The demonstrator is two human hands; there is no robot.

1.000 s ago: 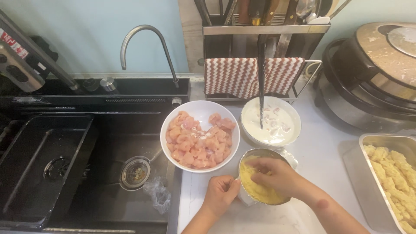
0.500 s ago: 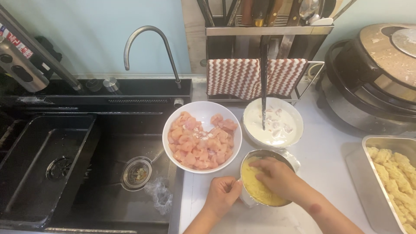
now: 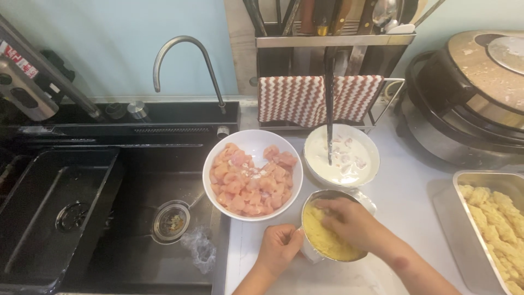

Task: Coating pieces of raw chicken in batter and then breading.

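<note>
Head view: the left hand (image 3: pixel 279 248) grips the small round steel bowl of yellow crumbs (image 3: pixel 327 235), while the right hand (image 3: pixel 349 221), fingers curled, presses in the crumbs. This looks like the coating step; next likely needs lifting a coated piece clear.

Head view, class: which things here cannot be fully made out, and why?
- Right hand: its fingertips are buried in yellow crumbs in the metal bowl; any piece held is hidden.
- Steel tray: cut off by the right edge.
- Utensil rack: its top is cut off by the upper edge.
</note>
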